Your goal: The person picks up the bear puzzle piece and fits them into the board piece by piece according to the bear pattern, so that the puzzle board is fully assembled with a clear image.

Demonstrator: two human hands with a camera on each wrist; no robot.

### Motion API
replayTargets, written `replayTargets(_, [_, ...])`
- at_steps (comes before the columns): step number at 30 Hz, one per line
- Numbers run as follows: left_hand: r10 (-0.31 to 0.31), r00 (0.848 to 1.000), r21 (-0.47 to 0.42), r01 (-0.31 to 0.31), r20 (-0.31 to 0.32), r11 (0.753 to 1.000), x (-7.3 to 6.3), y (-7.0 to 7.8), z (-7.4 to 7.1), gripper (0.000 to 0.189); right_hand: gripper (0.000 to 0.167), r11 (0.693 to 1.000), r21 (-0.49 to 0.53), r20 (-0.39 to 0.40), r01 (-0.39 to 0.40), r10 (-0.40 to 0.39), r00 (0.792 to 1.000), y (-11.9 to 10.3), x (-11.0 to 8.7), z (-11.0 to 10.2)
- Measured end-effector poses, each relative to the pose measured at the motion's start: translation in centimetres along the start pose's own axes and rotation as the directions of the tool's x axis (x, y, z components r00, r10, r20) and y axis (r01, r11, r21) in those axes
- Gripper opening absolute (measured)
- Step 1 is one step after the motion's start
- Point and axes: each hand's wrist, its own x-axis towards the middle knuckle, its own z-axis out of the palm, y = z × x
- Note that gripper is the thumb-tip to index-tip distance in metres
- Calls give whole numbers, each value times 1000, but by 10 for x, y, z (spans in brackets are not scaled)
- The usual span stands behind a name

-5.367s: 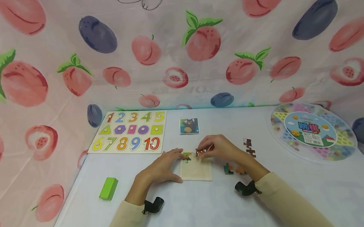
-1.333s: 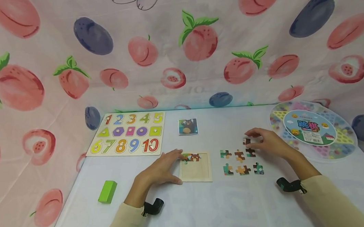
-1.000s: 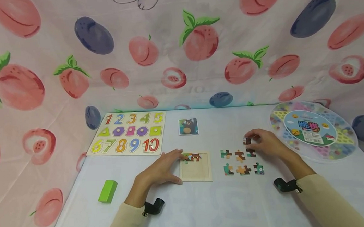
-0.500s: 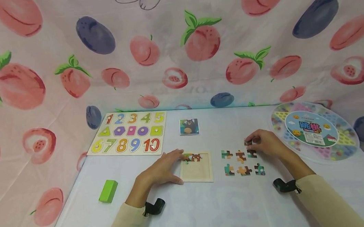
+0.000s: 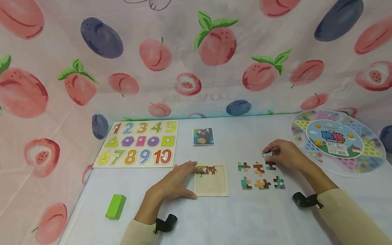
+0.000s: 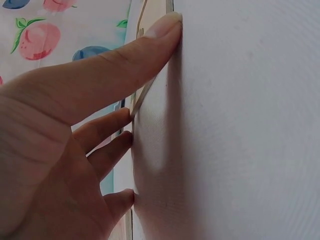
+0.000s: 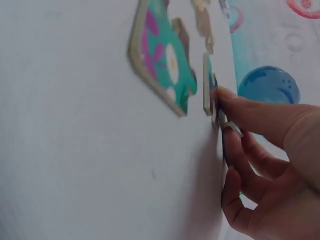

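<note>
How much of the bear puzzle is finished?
Done: two joined pieces, one showing the bear's eyes, look placed at the top left of the wooden frame.
In hand: the right hand pinches one piece; the left hand touches the frame.
Left: six loose pieces lie beside the frame, which is mostly bare.

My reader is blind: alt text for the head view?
A right hand pinches a puzzle piece beside six others; the left hand touches a partly filled frame. Around them: number board, picture card, green block, round game.
</note>
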Motion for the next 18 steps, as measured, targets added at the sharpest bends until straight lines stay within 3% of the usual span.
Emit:
replayTargets(5, [2,1000,-1,-2,4,1000,2,1,1,76,34,993,51,41,-110,108,993,8,-1,-5])
replayTargets(8, [-2,1000,5,2,5,1000,2,0,2,76,40,988,77,45,-131,128,991,10,-3,-8])
replayTargets(12, [-9,1000,10,9,6,1000,2,1,2,76,40,989,101,9,-105,104,995,2,-6,-9])
replayTargets(18, [-9,1000,12,9,0,1000,0,1,0,75,34,990,142,-31,1,3,1000,-29,-2,-5])
